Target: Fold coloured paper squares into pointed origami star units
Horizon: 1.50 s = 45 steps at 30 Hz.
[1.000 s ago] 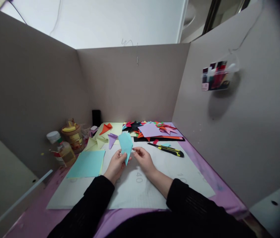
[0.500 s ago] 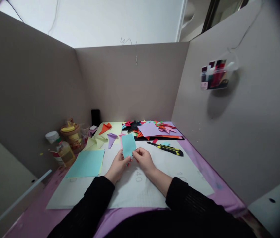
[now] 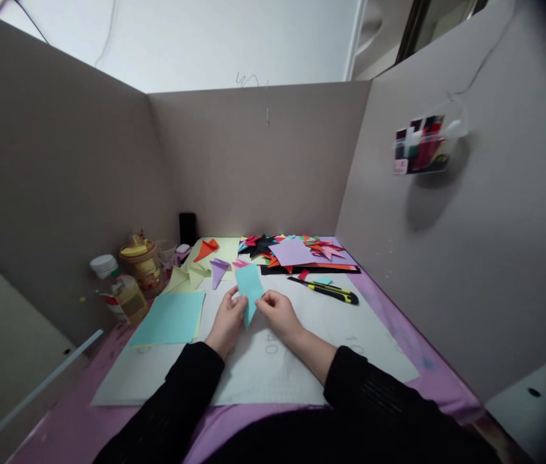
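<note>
Between my two hands is a small folded piece of light blue paper (image 3: 249,287), raised above the white sheet, its lower end narrowed to a point. My left hand (image 3: 228,320) grips its left edge with the thumb in front. The fingers of my right hand (image 3: 279,312) pinch its right edge near the lower part. A larger flat light blue sheet (image 3: 169,317) lies left of my left hand. Beyond the hands rest a folded purple paper piece (image 3: 219,272) and a folded orange one (image 3: 206,249).
A yellow and black utility knife (image 3: 327,290) lies right of my hands. Several coloured paper stars (image 3: 263,246) and a lilac sheet (image 3: 292,252) are piled at the back. A bottle (image 3: 128,299) and a tub (image 3: 141,265) stand left. Grey panels (image 3: 254,161) enclose the table.
The light blue paper has tilted, and its pointed lower end now shows between my hands. My left thumb has moved up along its left edge; my right hand stays nearly in place.
</note>
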Each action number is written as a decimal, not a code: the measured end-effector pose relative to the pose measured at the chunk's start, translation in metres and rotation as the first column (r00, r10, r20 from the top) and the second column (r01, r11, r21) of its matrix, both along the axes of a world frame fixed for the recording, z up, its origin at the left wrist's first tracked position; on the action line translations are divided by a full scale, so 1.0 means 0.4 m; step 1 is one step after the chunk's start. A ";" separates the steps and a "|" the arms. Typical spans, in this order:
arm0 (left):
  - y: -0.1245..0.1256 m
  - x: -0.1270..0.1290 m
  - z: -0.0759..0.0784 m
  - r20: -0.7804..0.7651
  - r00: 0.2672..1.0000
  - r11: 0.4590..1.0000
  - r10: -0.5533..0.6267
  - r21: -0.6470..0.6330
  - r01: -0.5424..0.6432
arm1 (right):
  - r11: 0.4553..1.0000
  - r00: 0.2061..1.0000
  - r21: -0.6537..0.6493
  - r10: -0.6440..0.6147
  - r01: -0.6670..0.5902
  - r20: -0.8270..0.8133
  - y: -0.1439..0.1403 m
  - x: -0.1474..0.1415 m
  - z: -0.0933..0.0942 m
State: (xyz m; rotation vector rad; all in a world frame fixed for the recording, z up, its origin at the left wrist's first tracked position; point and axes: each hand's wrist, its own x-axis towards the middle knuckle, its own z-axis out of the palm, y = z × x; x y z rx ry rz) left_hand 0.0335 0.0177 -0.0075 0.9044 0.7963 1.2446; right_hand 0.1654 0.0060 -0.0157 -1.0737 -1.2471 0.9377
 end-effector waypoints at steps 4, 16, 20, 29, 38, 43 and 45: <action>-0.002 0.005 0.004 0.056 0.997 0.997 -0.048 0.055 0.045 | 0.997 0.997 -0.014 0.078 -0.079 -0.018 -0.009 -0.007 0.006; -0.017 0.010 0.012 -0.009 0.994 0.989 -0.111 0.100 0.111 | 0.999 0.999 0.006 0.046 -0.046 -0.026 0.002 -0.002 -0.008; -0.024 0.010 0.014 -0.055 0.993 0.993 -0.109 0.039 0.111 | 0.999 0.999 0.027 -0.038 0.039 -0.024 0.000 0.003 0.000; -0.030 0.010 0.014 -0.297 0.955 0.999 -0.016 0.044 0.030 | 0.995 0.988 -0.006 -0.103 0.103 -0.118 0.016 0.016 -0.008; -0.023 0.008 0.002 -0.320 0.947 0.996 0.026 0.093 0.004 | 0.997 0.969 -0.051 -0.062 0.051 -0.239 0.020 0.016 -0.010; -0.017 0.004 -0.005 -0.298 0.954 0.992 0.036 0.128 0.003 | 0.997 0.989 -0.051 0.049 -0.056 -0.138 0.010 -0.011 -0.023; -0.016 -0.001 -0.004 -0.330 0.942 0.990 0.061 0.139 -0.015 | 0.997 0.993 -0.066 0.029 -0.037 -0.116 0.011 -0.007 -0.026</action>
